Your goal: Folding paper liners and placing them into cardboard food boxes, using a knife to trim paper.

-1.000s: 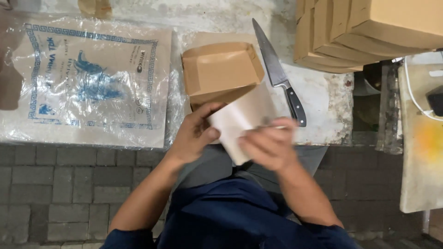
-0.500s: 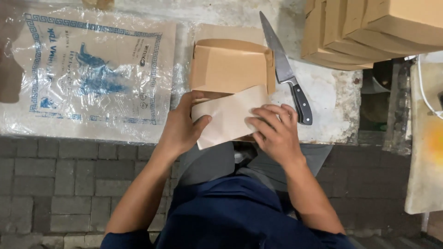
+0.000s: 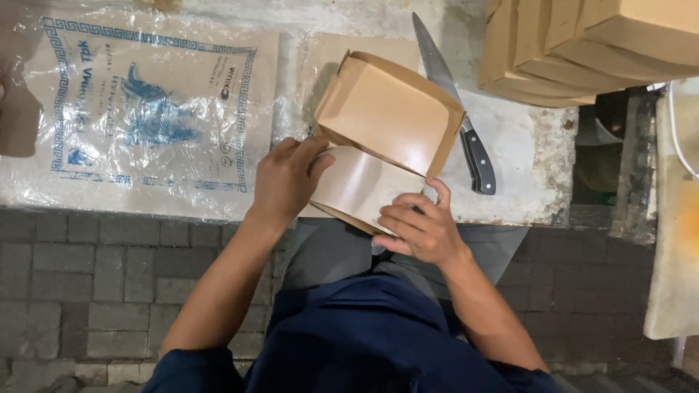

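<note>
A brown cardboard box [image 3: 386, 120] is partly folded up, its flap raised toward the back and its pale inner panel [image 3: 364, 185] curving toward me. My left hand [image 3: 287, 178] grips the panel's left edge. On the right, my right hand [image 3: 419, 229] pinches the panel's lower right corner. The box rests at the front edge of a worn white counter [image 3: 524, 153].
A black-handled kitchen knife [image 3: 455, 109] lies just right of the box, blade pointing away. A clear plastic bag with blue print [image 3: 145, 116] covers the counter's left. Stacked brown boxes [image 3: 582, 44] stand at the back right. Grey paving [image 3: 87, 291] lies below.
The box has been turned and opened up: its flap now stands raised, and both hands have shifted along the panel's edges.
</note>
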